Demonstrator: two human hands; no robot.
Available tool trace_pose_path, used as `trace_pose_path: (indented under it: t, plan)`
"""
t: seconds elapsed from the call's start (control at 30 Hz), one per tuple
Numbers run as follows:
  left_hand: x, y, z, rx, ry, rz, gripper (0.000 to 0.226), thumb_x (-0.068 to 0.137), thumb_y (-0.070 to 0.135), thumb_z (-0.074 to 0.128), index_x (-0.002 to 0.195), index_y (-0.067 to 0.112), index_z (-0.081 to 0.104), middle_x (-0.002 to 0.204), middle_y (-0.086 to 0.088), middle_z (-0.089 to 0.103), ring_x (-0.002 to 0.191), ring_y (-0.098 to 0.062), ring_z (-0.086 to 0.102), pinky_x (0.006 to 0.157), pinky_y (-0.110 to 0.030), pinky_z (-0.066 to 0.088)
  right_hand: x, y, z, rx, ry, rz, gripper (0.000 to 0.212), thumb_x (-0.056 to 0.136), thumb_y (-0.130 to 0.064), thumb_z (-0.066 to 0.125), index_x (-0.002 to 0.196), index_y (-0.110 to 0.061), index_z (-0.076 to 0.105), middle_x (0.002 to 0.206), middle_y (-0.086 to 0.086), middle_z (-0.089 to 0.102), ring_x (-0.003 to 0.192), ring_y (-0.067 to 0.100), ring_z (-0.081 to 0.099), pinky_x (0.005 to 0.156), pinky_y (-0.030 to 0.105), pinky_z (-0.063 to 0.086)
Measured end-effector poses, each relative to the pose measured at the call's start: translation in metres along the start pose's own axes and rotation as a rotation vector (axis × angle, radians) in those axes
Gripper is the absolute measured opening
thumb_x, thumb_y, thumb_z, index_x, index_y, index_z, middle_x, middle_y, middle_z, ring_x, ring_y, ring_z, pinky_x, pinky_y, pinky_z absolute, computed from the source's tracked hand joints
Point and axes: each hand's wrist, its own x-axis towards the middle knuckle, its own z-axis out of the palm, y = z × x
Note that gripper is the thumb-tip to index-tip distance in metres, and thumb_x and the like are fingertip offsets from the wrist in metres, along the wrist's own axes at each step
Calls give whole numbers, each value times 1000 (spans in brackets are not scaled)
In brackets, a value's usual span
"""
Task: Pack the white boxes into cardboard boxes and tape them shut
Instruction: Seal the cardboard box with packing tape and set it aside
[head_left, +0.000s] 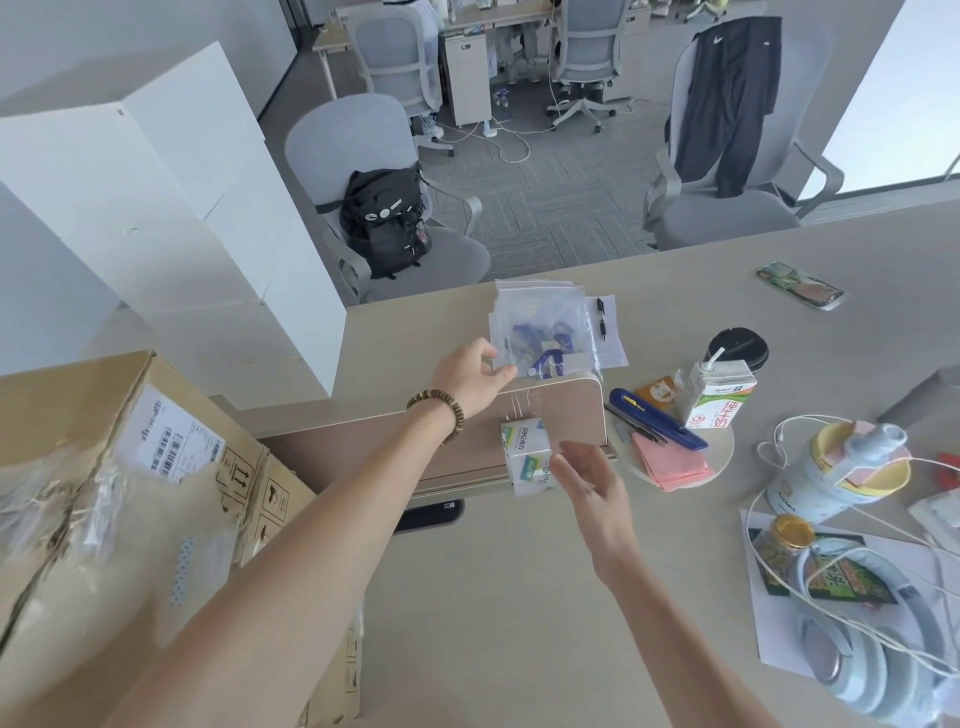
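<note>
Both our hands are out over the middle of the tabletop. Our left hand (470, 376), with a bead bracelet (441, 410) on the wrist, pinches the near corner of a clear plastic bag (540, 332) between thumb and fingers; the bag lies on a low beige stand (566, 415) and holds blue and white bits we cannot identify. Our right hand (592, 488) is spread and relaxed, holding nothing, its fingertips just beside a small white box (527, 454) with green print; whether they touch it we cannot tell.

That box stands against the front of the stand. It looks like light, stiff card, so we would take it across two opposite faces with thumb and fingers, gently, since thin card may dent. Tall white boxes (156, 208) stand at the far left edge; they seem bulky, needing both hands on opposite sides. Large cardboard boxes (104, 493) sit at the near left corner, and tape rolls (852, 670) lie at the near right edge.
</note>
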Motion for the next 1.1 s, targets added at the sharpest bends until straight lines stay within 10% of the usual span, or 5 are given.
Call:
trace_pose_path:
  t: [0.33,0.47,0.87,1.1]
  plan:
    - [-67,-13,-1,37,242,256,27,98,26,57,121,11,61,120,-7,63,116,-24,55,97,-29,38,-29,13,-25,-2,56,71,39,78,-49,63,108,-25,67,106,-5,69,100,9,63,85,26,47]
    - [-147,-41,17,-46,274,266,23,99,22,57,119,14,63,126,3,60,119,-11,51,98,-18,36,-63,34,-35,-60,33,114,9,92,-30,65,100,-27,69,93,-8,71,95,18,69,86,38,53]
    - [-359,-142,110,189,-75,44,70,89,60,24,127,14,61,128,0,60,125,-17,52,108,-29,35,-216,121,-40,-242,-323,437,9,96,-20,63,92,-22,70,89,1,71,85,18,67,71,26,47]
    - [-417,-166,134,417,-86,118,69,96,60,26,148,18,43,159,-12,29,149,-29,24,123,-40,12,-282,144,-42,-280,-463,538,11,100,-30,57,97,-30,68,102,-6,69,97,13,63,78,22,45]
